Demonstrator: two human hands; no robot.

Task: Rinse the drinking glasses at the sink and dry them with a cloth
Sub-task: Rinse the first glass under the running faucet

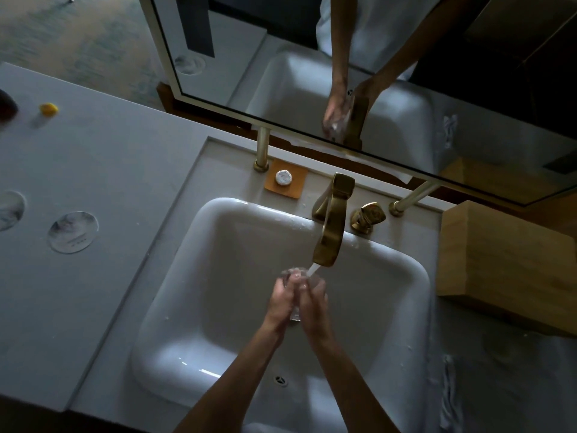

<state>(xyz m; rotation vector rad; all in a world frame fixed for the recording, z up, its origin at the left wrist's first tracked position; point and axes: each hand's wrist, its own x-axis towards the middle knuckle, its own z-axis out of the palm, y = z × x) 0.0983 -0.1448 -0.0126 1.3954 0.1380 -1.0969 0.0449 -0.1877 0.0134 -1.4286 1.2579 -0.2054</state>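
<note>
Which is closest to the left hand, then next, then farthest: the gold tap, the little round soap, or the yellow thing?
From the left hand:
1. Gold tap, just behind, over the sink.
2. Round soap, on its orange mat behind the basin.
3. Yellow thing, far left on the counter.

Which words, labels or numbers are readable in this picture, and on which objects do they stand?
No text can be read.
Round coaster on the counter: faint print lines, too small and blurred to read.
Second round coaster at the left edge: pattern only, no legible text.
Small round wrapped soap on the tan tray: a mark on top, too small to read.
</note>
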